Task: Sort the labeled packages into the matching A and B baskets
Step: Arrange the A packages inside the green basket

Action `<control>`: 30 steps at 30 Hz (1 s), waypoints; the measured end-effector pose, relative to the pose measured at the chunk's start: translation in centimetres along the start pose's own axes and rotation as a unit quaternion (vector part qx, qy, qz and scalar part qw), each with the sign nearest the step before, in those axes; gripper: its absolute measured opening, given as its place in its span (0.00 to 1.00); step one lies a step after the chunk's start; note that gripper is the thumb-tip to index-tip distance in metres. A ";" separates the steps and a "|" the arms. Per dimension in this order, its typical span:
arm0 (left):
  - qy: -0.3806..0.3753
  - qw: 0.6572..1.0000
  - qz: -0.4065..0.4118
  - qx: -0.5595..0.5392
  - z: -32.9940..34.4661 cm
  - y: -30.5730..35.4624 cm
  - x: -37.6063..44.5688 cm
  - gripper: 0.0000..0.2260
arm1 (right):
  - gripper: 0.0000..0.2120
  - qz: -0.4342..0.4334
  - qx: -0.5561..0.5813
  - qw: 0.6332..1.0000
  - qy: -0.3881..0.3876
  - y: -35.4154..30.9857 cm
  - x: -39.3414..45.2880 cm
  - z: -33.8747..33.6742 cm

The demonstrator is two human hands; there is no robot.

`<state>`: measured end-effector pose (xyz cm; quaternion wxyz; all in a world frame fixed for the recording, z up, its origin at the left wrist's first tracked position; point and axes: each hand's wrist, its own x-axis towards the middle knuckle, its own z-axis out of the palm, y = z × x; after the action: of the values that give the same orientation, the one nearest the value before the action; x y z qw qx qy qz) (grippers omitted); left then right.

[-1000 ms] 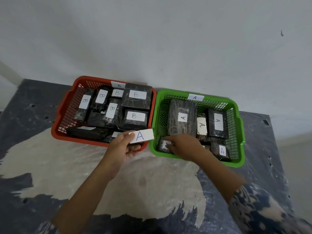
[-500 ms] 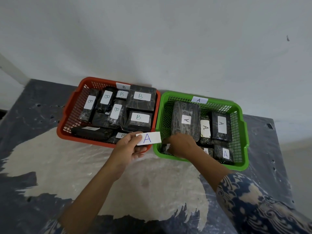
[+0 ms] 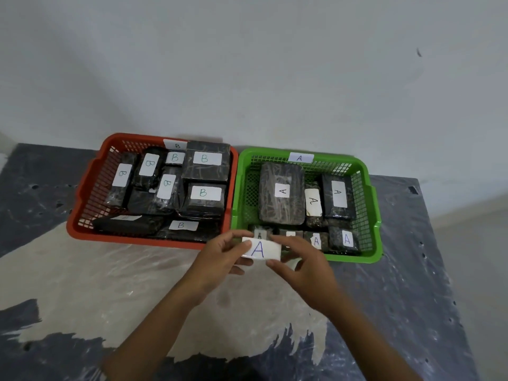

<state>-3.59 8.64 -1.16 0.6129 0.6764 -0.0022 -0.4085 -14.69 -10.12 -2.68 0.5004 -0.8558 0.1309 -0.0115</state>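
Head view over a mottled surface (image 3: 82, 284): left hand (image 3: 220, 257) and right hand (image 3: 305, 268) pinching a white "A" label (image 3: 261, 249) just before the green A basket (image 3: 373, 215), red B basket (image 3: 82, 188) alongside, both full of labelled packages; next, probably fixing it to the near-left package (image 3: 259, 232).

Black labelled packages (image 3: 281, 198) filling baskets (image 3: 369, 215)
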 end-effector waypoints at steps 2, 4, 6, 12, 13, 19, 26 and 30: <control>-0.003 1.000 -0.009 0.009 0.7 -0.6 -0.1 0.07 | 0.22 0.017 -0.007 1.000 0.014 0.8 -1.1 0.3; 0.003 1.000 -0.013 0.020 1.0 -0.9 -0.2 0.07 | 0.22 0.017 -0.026 0.999 0.019 1.3 -1.9 0.5; 0.009 0.999 -0.013 0.032 1.1 -1.1 -0.1 0.07 | 0.24 0.017 -0.047 0.999 0.020 1.5 -2.1 0.6; 0.049 0.999 -0.004 0.017 1.3 -0.6 0.7 0.07 | 0.23 -0.006 -0.084 0.996 0.018 0.8 -0.5 0.0; 0.058 0.998 0.001 0.012 1.2 -0.3 0.9 0.07 | 0.22 -0.013 -0.089 0.996 0.015 0.6 0.0 -0.3; 0.110 0.990 0.057 0.069 0.5 1.1 1.7 0.11 | 0.19 0.004 -0.146 0.989 0.008 0.0 4.0 -1.3; 0.151 0.980 0.067 0.111 -0.7 0.9 1.6 0.09 | 0.22 0.050 -0.252 0.962 -0.089 1.0 7.0 -0.2; 0.139 0.977 0.069 0.148 -0.8 0.7 1.4 0.09 | 0.22 0.073 -0.286 0.950 -0.102 1.4 7.9 0.1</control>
<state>-1.85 8.41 -1.37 0.5272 0.8079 -0.0234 -0.2624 -7.31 -12.53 -4.77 0.2449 -0.9476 0.1394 0.1503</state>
